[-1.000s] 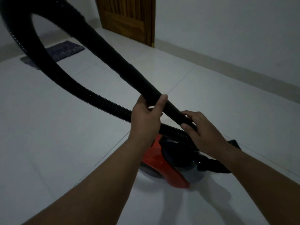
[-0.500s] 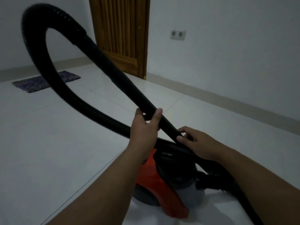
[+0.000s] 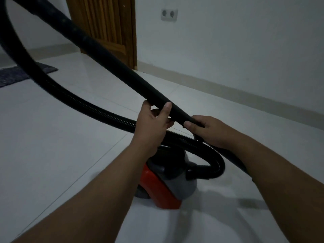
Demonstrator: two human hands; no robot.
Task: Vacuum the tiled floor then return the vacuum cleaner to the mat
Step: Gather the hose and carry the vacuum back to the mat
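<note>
Fingers of the left hand wrap the smooth black rigid wand; the right hand grips its lower end, above the ribbed black flexible hose. Directly below them, the red and grey canister vacuum cleaner sits on the white tiled floor. A dark woven mat lies by the far left wall. To handle the wand well, both grips should stay firm and the hose loop unkinked.
</note>
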